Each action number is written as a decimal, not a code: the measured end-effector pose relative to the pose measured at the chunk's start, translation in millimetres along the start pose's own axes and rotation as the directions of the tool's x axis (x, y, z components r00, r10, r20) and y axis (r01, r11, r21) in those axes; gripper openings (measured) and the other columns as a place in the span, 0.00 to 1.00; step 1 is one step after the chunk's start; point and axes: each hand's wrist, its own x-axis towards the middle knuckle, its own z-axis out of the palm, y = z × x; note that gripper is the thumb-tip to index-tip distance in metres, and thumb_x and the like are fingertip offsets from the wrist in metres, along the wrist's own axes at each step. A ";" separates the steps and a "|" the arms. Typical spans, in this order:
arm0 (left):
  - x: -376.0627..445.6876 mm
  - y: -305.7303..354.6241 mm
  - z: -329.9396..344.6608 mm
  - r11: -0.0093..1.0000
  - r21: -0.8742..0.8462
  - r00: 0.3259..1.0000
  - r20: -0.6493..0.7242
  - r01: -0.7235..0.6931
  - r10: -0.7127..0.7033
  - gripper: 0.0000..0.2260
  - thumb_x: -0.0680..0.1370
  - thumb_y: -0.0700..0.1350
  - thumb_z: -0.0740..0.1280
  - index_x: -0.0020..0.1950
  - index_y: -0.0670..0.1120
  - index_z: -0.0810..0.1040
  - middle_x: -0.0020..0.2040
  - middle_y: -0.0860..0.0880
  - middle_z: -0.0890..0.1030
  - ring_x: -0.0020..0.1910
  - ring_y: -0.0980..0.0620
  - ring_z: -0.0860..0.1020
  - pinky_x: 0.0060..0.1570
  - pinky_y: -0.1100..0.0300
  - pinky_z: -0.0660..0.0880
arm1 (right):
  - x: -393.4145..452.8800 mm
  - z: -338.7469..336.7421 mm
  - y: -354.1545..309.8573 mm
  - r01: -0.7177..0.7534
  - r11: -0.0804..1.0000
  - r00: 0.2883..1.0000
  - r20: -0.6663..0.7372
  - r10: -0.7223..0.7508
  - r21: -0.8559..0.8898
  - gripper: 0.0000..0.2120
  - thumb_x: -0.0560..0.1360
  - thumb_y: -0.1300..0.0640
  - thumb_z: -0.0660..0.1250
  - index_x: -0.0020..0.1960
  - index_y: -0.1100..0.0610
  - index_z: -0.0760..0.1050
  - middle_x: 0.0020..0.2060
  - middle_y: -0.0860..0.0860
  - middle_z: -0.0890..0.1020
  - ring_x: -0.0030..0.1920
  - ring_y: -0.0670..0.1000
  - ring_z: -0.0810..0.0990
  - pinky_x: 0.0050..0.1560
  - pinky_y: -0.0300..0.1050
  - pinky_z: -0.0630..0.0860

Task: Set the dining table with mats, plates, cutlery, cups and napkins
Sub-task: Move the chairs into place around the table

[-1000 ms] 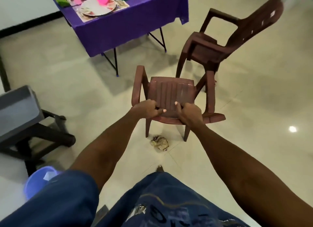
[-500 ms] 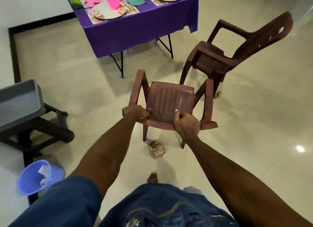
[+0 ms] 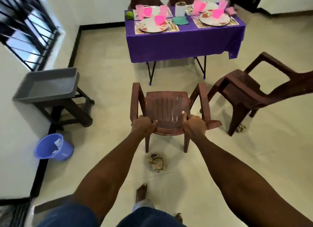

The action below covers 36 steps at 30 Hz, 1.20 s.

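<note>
Plainly two hands, one chair

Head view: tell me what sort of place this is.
Probably a dining room in a home: a table under a purple cloth set with plates and pink cups, brown plastic chairs, tiled floor.

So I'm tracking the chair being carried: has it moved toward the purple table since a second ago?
Yes. The held chair now squarely faces the purple table, closer to its front legs; the crumpled paper lies behind it.

Purple-clothed table with mats, plates, pink cups.
</note>
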 end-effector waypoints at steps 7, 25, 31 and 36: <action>5.1 13.4 22.9 0.936 0.203 0.917 -0.225 -0.288 0.330 0.35 0.75 0.74 0.48 0.58 0.51 0.82 0.57 0.53 0.83 0.62 0.50 0.76 0.63 0.48 0.66 | 46.4 -7.1 24.4 -0.005 0.999 0.998 0.056 0.003 0.045 0.29 0.81 0.40 0.51 0.42 0.59 0.81 0.38 0.55 0.83 0.41 0.58 0.81 0.45 0.52 0.77; 220.1 78.1 -29.8 0.961 0.276 0.966 -0.244 -0.017 0.087 0.03 0.67 0.43 0.74 0.36 0.49 0.82 0.32 0.51 0.82 0.34 0.46 0.81 0.40 0.57 0.74 | 295.0 2.9 43.1 0.358 0.914 0.890 0.225 -0.396 0.192 0.31 0.77 0.31 0.50 0.38 0.55 0.77 0.32 0.50 0.79 0.36 0.51 0.78 0.45 0.49 0.75; 265.7 84.5 -41.3 0.941 0.315 0.982 -0.177 0.126 -0.072 0.08 0.78 0.46 0.63 0.50 0.51 0.81 0.47 0.51 0.83 0.53 0.45 0.78 0.59 0.49 0.68 | 348.0 6.5 67.3 0.761 0.622 0.641 0.363 -0.676 -0.186 0.21 0.78 0.40 0.59 0.60 0.53 0.76 0.57 0.52 0.81 0.59 0.55 0.77 0.66 0.54 0.67; 285.4 90.9 -44.0 0.909 0.308 0.954 -0.197 0.280 -0.227 0.09 0.78 0.44 0.63 0.52 0.52 0.82 0.48 0.51 0.82 0.56 0.44 0.77 0.67 0.40 0.61 | 362.9 4.5 46.4 0.708 0.652 0.694 0.438 -0.572 -0.271 0.11 0.77 0.55 0.64 0.59 0.54 0.76 0.55 0.54 0.82 0.59 0.57 0.77 0.66 0.59 0.67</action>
